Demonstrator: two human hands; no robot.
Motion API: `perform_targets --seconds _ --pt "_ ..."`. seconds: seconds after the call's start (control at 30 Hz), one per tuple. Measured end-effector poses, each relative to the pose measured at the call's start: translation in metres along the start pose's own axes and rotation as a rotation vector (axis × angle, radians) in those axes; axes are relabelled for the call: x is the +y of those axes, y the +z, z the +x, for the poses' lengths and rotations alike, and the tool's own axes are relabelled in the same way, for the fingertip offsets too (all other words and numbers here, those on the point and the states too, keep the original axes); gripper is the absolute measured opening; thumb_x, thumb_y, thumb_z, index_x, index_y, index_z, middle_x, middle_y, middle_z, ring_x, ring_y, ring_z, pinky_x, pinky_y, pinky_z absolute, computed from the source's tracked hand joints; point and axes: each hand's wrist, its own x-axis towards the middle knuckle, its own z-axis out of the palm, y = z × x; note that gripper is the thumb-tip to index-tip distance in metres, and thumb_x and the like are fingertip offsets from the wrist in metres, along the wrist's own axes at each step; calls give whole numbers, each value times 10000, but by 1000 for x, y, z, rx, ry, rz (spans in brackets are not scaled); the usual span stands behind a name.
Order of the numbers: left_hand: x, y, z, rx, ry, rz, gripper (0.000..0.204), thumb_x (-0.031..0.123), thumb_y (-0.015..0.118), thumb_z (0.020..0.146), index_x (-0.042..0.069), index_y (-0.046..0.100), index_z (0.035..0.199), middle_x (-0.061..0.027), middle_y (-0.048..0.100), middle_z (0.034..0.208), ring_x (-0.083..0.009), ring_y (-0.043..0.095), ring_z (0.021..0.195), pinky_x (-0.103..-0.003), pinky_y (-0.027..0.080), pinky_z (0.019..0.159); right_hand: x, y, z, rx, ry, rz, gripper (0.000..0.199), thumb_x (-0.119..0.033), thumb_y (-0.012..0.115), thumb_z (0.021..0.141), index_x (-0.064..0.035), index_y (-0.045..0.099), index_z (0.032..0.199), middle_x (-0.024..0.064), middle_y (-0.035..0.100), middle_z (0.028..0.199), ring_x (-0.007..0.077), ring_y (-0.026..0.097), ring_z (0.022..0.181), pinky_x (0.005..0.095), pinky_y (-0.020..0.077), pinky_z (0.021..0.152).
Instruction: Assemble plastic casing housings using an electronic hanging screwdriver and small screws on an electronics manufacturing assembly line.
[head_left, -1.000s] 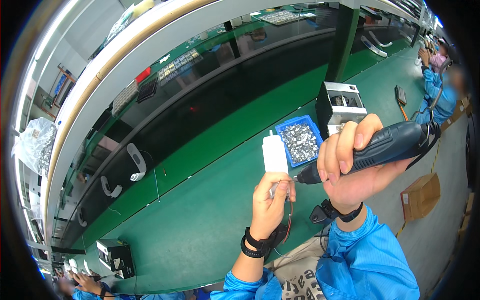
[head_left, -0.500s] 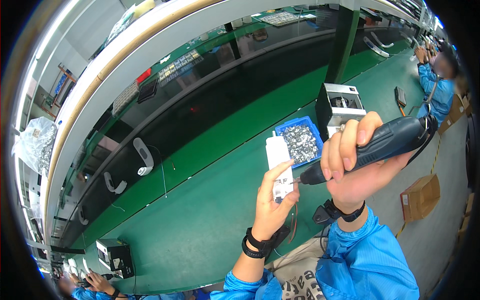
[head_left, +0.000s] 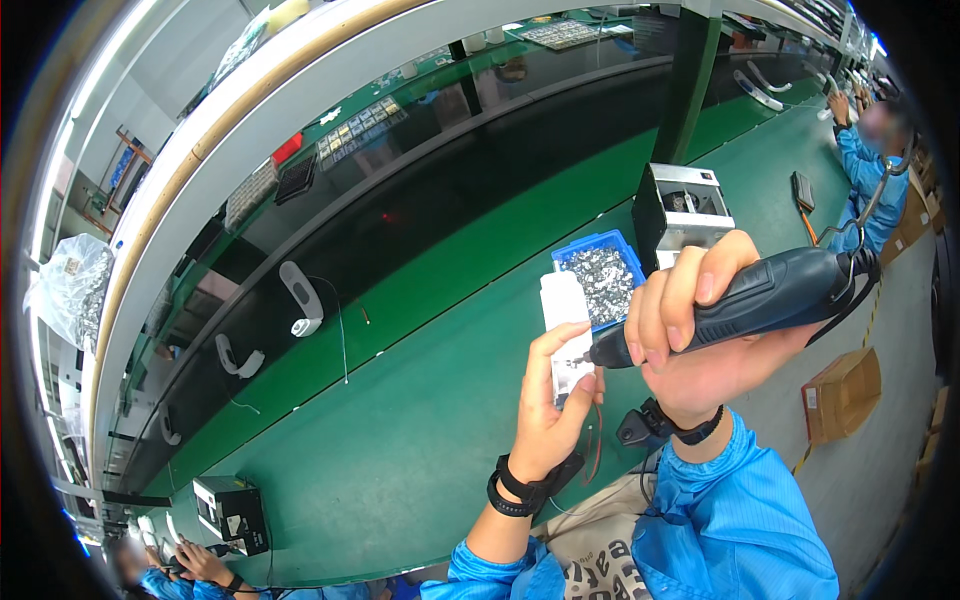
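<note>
A white plastic housing, long and narrow, is gripped between the thumb and fingers of my left hand. Thin reddish wires hang below it. My right hand wraps around a black electric screwdriver, held slanting, its cord leaving the rear end. The screwdriver's tip meets the lower part of the housing, near my left fingers; any screw under it is too small to make out. Just behind the housing stands a blue tray full of small metal parts.
A metal box-shaped machine stands beyond the tray, near a green post. Along the dark conveyor belt lie white curved housings with wires. Co-workers in blue sit at far right and lower left. A cardboard box rests on the floor.
The screwdriver has moved slightly left and its tip now sits closer against the housing. The housing has shifted slightly right. Housings on the belt have moved to the right.
</note>
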Motion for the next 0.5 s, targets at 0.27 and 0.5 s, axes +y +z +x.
perform_targets --seconds 0.27,0.5 --pt "-2 3 1 52 -13 -12 514 -102 540 959 47 465 1445 -74 597 1099 -100 585 782 -257 508 711 4 3 -1 -22 16 -22 948 -963 391 838 -37 528 991 123 573 674 213 547 520 342 481 472" --pt "-9 7 0 97 72 267 469 41 625 988 -2 465 1427 -124 559 1287 -222 584 1134 -364 467 1028 -2 18 5 -135 139 -342 855 -894 472 874 -43 504 941 117 569 684 239 568 541 371 511 516"
